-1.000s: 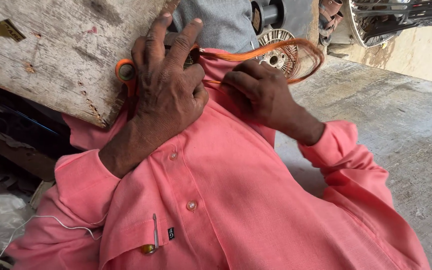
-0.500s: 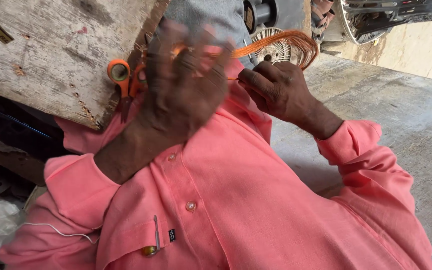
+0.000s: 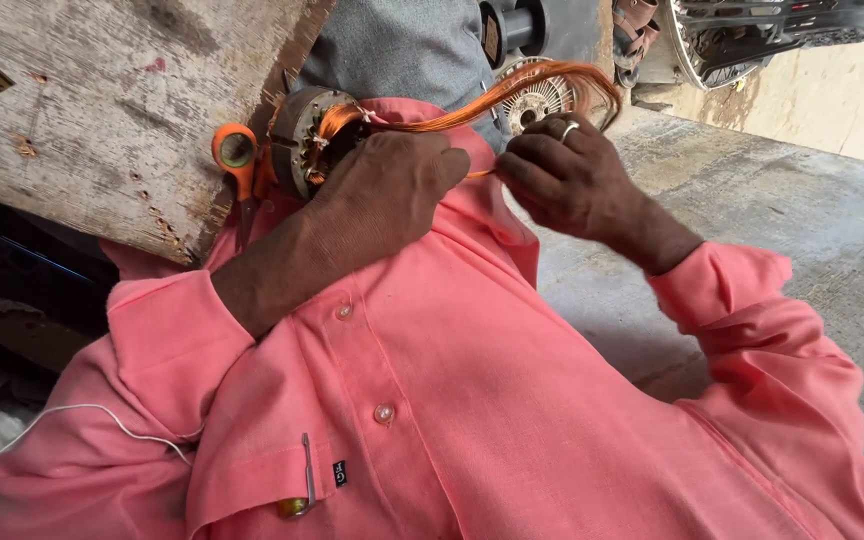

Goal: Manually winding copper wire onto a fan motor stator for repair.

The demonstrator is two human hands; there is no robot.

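concrete floor (image 3: 752,230) lies behind; left hand (image 3: 392,190) clenches the motor stator (image 3: 302,145), right hand (image 3: 567,175) pinches copper wire (image 3: 512,90), which probably kinks or snaps if pulled hard.

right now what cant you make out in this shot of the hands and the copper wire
Head view, the only view:
- Round metal motor stator wound with copper wire: its right part is hidden behind the left hand.
- Right hand: the fingertip contact with the looped orange copper wire bundle is too small to tell.
- Orange-handled scissors: blades lie half behind the pink shirt.
- Wire fan guard: cut off by the top edge.
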